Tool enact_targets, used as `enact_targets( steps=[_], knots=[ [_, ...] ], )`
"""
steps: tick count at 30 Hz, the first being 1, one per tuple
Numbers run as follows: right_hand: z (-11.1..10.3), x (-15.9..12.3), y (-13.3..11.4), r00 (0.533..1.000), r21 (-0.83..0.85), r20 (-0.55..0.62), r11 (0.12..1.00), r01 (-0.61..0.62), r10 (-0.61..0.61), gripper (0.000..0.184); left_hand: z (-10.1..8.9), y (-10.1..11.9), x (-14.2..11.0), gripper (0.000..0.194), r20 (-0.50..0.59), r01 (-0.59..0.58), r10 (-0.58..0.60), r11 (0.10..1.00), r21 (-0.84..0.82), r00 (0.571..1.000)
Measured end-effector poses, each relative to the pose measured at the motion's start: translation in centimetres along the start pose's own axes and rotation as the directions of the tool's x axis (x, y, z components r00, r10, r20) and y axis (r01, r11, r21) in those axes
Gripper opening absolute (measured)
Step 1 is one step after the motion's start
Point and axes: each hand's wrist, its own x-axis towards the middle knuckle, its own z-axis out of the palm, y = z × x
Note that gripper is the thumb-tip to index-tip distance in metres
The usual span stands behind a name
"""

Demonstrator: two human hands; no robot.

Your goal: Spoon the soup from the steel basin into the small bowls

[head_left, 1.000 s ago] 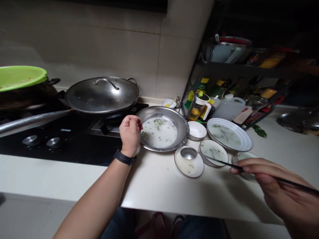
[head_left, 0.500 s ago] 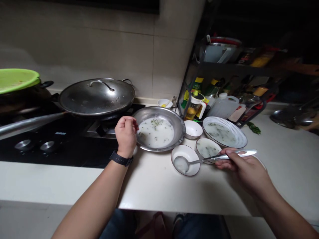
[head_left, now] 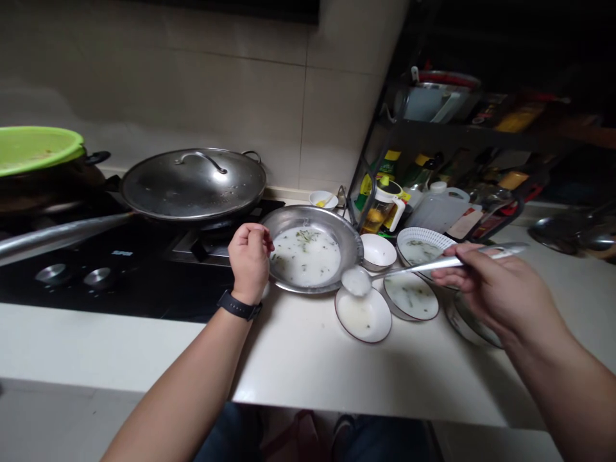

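Observation:
My right hand is closed around the handle of a metal ladle. The ladle's head holds white, soupy liquid and hangs above the near edge of a small bowl, beside the basin's rim. A little pale liquid lies in that bowl. The wide metal basin contains white liquid with green bits. At the basin's left rim, my left hand is curled closed, a dark watch on its wrist. What its fingers hold, if anything, is hidden.
To the right stand a bowl of soup, a white bowl, a ribbed plate and a partly hidden bowl. A lidded wok sits on the stove at left. Bottles crowd a rack behind.
The ladle has risen out of the small bowl and moved toward the basin, leaving pale liquid behind. My left hand stays beside the basin. The view has shifted slightly.

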Motion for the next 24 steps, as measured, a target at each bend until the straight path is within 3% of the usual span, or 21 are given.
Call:
enact_targets(
  steps=[7,9,11,13,15,17,19,21,22,23,24],
  knots=[
    [6.1,2.9,1.7,0.995,0.026,0.084,0.998,0.053,-0.056,0.018,0.1,0.1,-0.1,0.014,-0.003,-0.013,0.013,1.0,-0.007,1.0],
    [7.2,2.9,2.7,0.981,-0.043,0.148,0.99,0.131,-0.124,0.023,0.1,0.2,-0.1,0.014,-0.004,-0.018,0.018,1.0,0.0,1.0],
    [7.6,2.2,3.5,0.933,-0.152,0.251,0.942,0.3,-0.257,0.026,0.1,0.2,-0.1,0.014,-0.004,-0.02,0.02,1.0,0.008,1.0],
    [7.5,1.3,4.0,0.804,-0.243,0.418,0.801,0.547,-0.422,0.022,0.1,0.1,0.0,0.014,-0.002,-0.019,0.019,1.0,0.01,1.0],
    [7.1,0.4,4.2,0.6,-0.262,0.609,0.582,0.77,-0.519,0.014,0.1,0.1,0.0,0.014,0.001,-0.018,0.018,1.0,0.01,1.0],
    [6.5,-0.2,4.1,0.415,-0.227,0.751,0.389,0.893,-0.515,0.015,0.1,0.2,-0.1,0.014,0.005,-0.017,0.017,1.0,0.01,1.0],
    [5.8,-0.6,3.8,0.318,-0.193,0.807,0.287,0.938,-0.497,0.021,0.1,0.2,-0.1,0.014,0.008,-0.014,0.014,1.0,0.011,1.0],
    [4.9,-1.3,3.2,0.307,-0.181,0.798,0.28,0.943,-0.519,0.025,0.1,0.2,-0.1,0.015,0.009,-0.012,0.012,1.0,0.008,1.0],
    [4.2,-1.7,2.8,0.339,-0.191,0.769,0.311,0.931,-0.542,0.026,0.1,0.2,-0.1,0.015,0.008,-0.012,0.012,1.0,0.005,1.0],
    [3.5,-2.3,2.4,0.404,-0.218,0.723,0.371,0.903,-0.56,0.026,0.1,0.2,-0.1,0.015,0.006,-0.012,0.012,1.0,0.001,1.0],
    [2.6,-2.9,2.0,0.506,-0.251,0.654,0.47,0.846,-0.562,0.025,0.1,0.2,0.0,0.015,0.005,-0.012,0.012,1.0,-0.004,1.0]
  ],
)
